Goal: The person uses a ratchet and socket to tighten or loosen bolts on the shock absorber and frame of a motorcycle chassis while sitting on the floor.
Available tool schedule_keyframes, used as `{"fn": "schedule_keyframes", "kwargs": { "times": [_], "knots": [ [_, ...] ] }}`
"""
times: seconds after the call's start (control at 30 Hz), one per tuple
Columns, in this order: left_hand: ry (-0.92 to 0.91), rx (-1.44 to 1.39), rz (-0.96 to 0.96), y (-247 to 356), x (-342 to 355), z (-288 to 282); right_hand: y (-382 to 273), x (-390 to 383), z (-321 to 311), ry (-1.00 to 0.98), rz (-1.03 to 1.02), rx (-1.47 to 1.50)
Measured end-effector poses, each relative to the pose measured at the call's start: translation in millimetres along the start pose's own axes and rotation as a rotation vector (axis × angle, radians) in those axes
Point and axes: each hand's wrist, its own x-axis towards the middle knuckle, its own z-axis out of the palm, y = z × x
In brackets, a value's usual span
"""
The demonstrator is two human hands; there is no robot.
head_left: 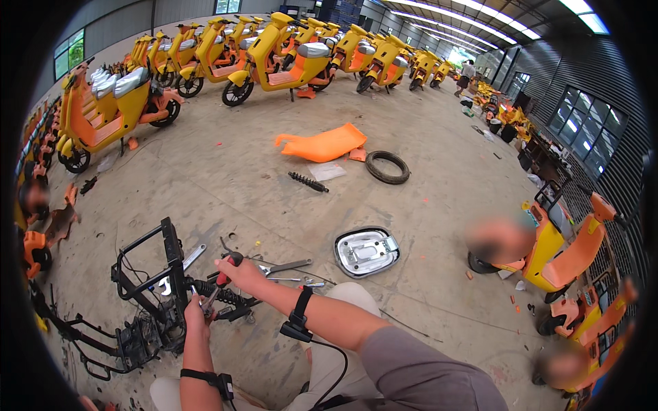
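My right hand (241, 274) is closed around a tool with a red-and-black handle (234, 259); its exact kind is hard to make out. Lower and to the left, my left hand (195, 313) is closed beside the black scooter frame (171, 257), with a bit of metal showing at its fingertips. What it holds is mostly covered by the fingers. Between and below the hands, a black coil-spring shock absorber (229, 296) is at the frame. A large adjustable wrench (185, 267) lies behind the frame, and another wrench (288, 266) rests right of my right hand.
A silver seat-shaped part (367, 251) lies on the concrete ahead. Farther off are an orange body panel (325, 144), a loose shock absorber (308, 182) and a black tyre (387, 168). Yellow scooters (288, 61) line the back; more stand at both sides. A person (465, 77) is far away.
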Motion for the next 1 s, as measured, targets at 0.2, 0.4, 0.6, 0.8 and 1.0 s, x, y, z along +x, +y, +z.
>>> {"fn": "schedule_keyframes", "kwargs": {
  "times": [0.2,0.4,0.6,0.8,1.0],
  "knots": [
    [0.033,0.02,-0.127,4.2,-23.8,16.4,6.0,4.1,-11.5,0.091,0.158,0.115],
    [-0.018,-0.084,0.096,28.2,-50.5,5.4,-14.0,-20.9,-23.7,0.011,0.246,0.434],
    [-0.275,-0.41,0.383,104.8,-139.5,-1.9,-43.1,-34.8,-36.5,-0.128,0.169,0.885],
    [-0.286,-0.635,0.218,105.0,-165.2,-6.3,-54.4,-38.2,-29.9,-0.01,0.152,0.338],
    [-0.338,-0.631,0.105,77.5,-159.8,-18.5,-25.3,-47.9,14.8,-0.219,-0.289,-0.576]
  ]
}}
